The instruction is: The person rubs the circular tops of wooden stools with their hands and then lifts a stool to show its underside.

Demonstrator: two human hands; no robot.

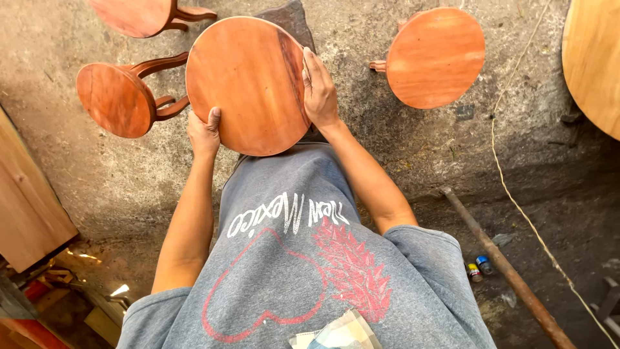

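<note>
I look straight down over my grey printed shirt at a round reddish-brown wooden stool seat [248, 84] held up in front of me. My left hand [204, 132] grips its lower left rim, thumb over the top face. My right hand [318, 90] lies flat along its right edge, fingers stretched toward the far side. The stool's legs are hidden beneath the seat.
Other round wooden stools stand on the concrete floor: one at the left [116, 100], one at the top left [139, 14], one at the right [436, 58]. A pale round tabletop [597, 61] fills the top right. A rusty pipe [504, 268], a thin cord [516, 200] and small bottles [479, 268] lie at the right; a plank [29, 207] leans at the left.
</note>
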